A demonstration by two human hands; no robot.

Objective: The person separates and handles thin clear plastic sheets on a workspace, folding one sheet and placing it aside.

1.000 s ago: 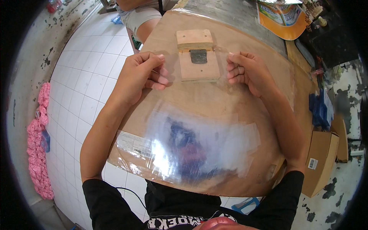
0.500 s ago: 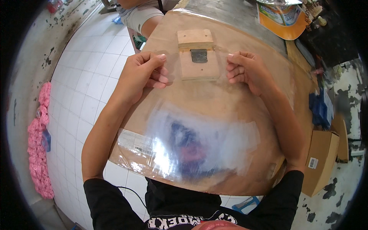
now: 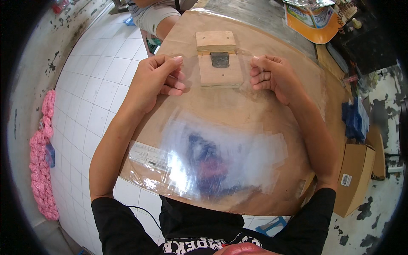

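Observation:
On the brown, plastic-covered table board (image 3: 204, 104) lies a pale wooden block (image 3: 221, 75) with a raised strip at its far end. A dark grey rounded piece (image 3: 219, 60) sits in the middle of the block, against that strip. My left hand (image 3: 163, 75) hovers left of the block, thumb pressed to the curled fingers. To the block's right, my right hand (image 3: 272, 78) is closed in a similar pinch. Faint clear sheen shows near the fingers and around the block; whatever thin thing they may grip cannot be made out. Neither hand touches the block.
Glossy clear film (image 3: 225, 157) reflects light at the board's near side. A cardboard box (image 3: 355, 178) stands at the right, below a blue object (image 3: 356, 119). An orange-and-white packet (image 3: 312, 21) lies far right. Another person's leg (image 3: 161, 23) is beyond the board's left edge. Pink bundles (image 3: 42, 170) lie far left.
Almost nothing differs. The whole view has shifted slightly, and both hands keep their pinched pose on either side of the wooden block.

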